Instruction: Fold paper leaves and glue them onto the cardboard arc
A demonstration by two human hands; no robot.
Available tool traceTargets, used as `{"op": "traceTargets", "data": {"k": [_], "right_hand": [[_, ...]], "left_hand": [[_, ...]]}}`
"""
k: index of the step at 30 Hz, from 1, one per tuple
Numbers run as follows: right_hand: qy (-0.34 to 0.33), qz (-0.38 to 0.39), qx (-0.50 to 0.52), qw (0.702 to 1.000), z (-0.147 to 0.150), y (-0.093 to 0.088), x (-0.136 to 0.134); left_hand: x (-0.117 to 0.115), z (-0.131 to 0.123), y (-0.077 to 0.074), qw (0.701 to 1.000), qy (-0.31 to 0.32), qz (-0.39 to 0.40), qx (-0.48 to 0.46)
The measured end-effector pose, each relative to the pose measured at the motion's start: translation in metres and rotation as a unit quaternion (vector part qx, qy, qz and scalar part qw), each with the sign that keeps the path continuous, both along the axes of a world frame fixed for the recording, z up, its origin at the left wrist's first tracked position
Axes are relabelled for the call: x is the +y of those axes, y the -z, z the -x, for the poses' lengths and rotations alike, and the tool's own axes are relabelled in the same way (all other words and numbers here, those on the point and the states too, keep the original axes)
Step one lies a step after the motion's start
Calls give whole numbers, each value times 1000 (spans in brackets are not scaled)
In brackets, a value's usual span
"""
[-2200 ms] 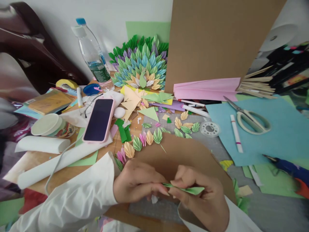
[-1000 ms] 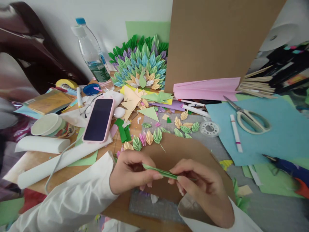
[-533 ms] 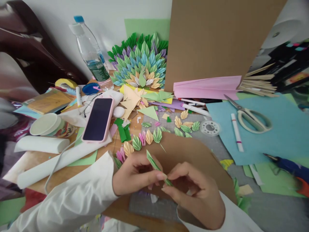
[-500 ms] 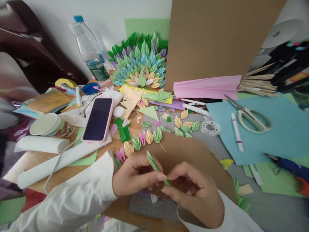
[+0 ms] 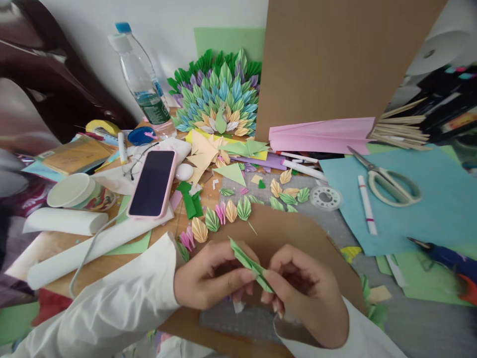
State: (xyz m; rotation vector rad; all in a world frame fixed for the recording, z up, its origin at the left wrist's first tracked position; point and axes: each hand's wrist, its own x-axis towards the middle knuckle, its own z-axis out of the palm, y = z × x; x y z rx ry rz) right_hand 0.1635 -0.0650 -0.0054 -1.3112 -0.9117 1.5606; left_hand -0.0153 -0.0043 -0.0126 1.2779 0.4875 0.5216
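A folded strip of green paper [image 5: 246,259] with pleats lies slanted between both hands. My left hand [image 5: 212,273] pinches its middle between thumb and fingers. At the lower right end, the thumb and fingers of my right hand [image 5: 307,288] are closed on the same strip. Under the hands is a brown cardboard piece [image 5: 286,228] with a curved edge. Along its upper left edge sits a row of pleated paper leaves in green, pink and peach, among them a green leaf [image 5: 244,208].
A peacock of paper leaves [image 5: 220,122] leans at the back, beside a tall cardboard sheet [image 5: 328,64]. At left are a phone [image 5: 152,184], a bottle [image 5: 149,99] and a paper roll [image 5: 67,221]. Scissors [image 5: 391,184], a marker [image 5: 367,206] and a blue glue gun [image 5: 443,256] lie at right.
The green paper strip has turned and spread slightly, showing more of its face. My right hand has shifted, its thumb now pressing on the strip's lower end.
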Motion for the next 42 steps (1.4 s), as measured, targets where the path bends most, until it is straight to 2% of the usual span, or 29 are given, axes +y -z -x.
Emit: {"op": "traceTargets", "data": {"k": [2, 4, 7, 12, 22, 27, 30, 33, 38, 42], "right_hand": [[22, -106, -115, 988, 1, 2, -4], [11, -202, -198, 959, 2, 5, -7], [2, -257, -227, 939, 3, 8, -10], [32, -233, -198, 952, 4, 7, -10], [10, -298, -241, 923, 1, 7, -9], [17, -278, -234, 932, 1, 5, -10], [53, -237, -206, 948, 2, 3, -11], [81, -186, -176, 963, 5, 3, -13], [11, -130, -122, 984, 13, 14, -12], [-17, -153, -86, 984, 15, 17, -7]], "left_hand": [[1, -2, 1, 999, 1, -52, 12], [2, -4, 2, 993, 0, -118, 18], [2, -6, 1, 992, 10, -126, 31], [-1, -4, 1, 998, 10, -41, 46], [1, -6, -3, 999, 27, -5, 25], [-1, -6, -1, 999, 18, 31, 34], [-1, -6, 0, 998, -18, 46, 39], [1, -6, -1, 996, -82, 28, 27], [5, -8, 1, 985, -167, -26, 20], [4, -7, 4, 985, -163, -59, 25]]}}
